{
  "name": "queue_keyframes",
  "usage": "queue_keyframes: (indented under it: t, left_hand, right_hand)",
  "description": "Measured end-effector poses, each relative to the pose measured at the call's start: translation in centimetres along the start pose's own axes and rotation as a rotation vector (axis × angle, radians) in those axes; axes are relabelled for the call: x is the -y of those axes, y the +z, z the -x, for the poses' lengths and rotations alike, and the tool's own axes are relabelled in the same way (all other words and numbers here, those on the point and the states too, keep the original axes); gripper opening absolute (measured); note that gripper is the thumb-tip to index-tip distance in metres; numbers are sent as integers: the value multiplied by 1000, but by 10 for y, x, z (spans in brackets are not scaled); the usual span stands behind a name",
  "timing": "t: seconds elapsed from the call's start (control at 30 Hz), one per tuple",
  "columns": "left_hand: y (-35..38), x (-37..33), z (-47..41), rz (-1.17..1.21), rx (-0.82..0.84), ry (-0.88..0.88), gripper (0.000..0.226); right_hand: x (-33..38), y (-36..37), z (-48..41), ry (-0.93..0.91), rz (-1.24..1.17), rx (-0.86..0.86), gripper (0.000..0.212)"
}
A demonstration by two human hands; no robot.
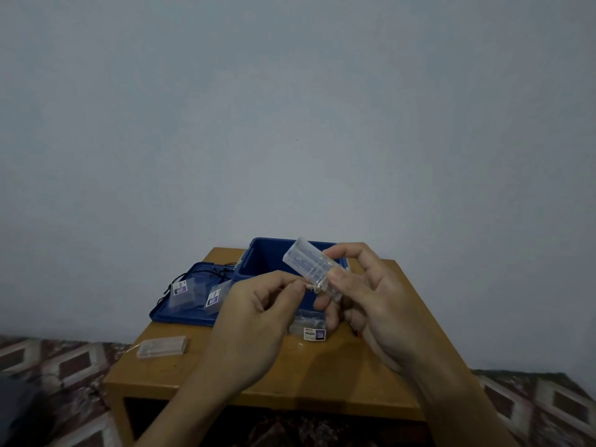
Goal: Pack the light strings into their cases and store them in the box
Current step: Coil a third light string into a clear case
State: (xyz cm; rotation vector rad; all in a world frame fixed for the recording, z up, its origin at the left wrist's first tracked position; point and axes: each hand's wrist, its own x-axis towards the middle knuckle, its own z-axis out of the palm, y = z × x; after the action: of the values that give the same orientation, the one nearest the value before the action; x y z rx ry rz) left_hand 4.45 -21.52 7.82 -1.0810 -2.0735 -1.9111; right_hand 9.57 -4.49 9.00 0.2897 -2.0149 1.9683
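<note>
Clear case (306,267) is held up over the table, tilted, in the right hand (371,304), thumb and fingers curled round its lower end. The left hand (258,314) pinches a thin bit of light string (309,287) right at the case's lower opening, so the two hands sit close together, almost touching. Reads as feeding the string into the case, though the wire is too fine and blurred to say how much is already inside. This case is mid-pack: not closed, not stored. Just below the hands a labelled packet (314,333) lies on the table, partly covered by them. The blue box (258,253) stands open behind the hands near the table's far edge; the inner wall that shows is bare, and its bottom is hidden by the hands. The blue lid (175,317) lies flat just left of the box. On it sit the left labelled case (184,293) and the right labelled case (214,296), black cords looped around and beside them, neither in the box. A plain case (163,347) lies alone at the near-left of the wooden table (322,375), well apart from the box. Judgement: early-to-middle of the task. Left to do: finish stuffing this string, shut the case, deal with the loose cords on the lid, then move every case into the box and put the lid on. Patterned rug (64,366) under the table, plain grey wall behind
</note>
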Motion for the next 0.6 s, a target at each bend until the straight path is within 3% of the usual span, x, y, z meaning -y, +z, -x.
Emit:
queue_keyframes:
  t: [0.3, 0.4, 0.6]
  left_hand:
    - [0, 8, 3, -397, 13, 188, 21]
    - [3, 8, 3, -246, -10, 140, 23]
    - [1, 6, -4, 265, 60, -234, 24]
  right_hand:
    - [-1, 0, -1, 0, 32, -20, 31]
    - [-2, 1, -2, -4, 33, -26, 34]
    - [-2, 0, -2, 30, -76, -13, 34]
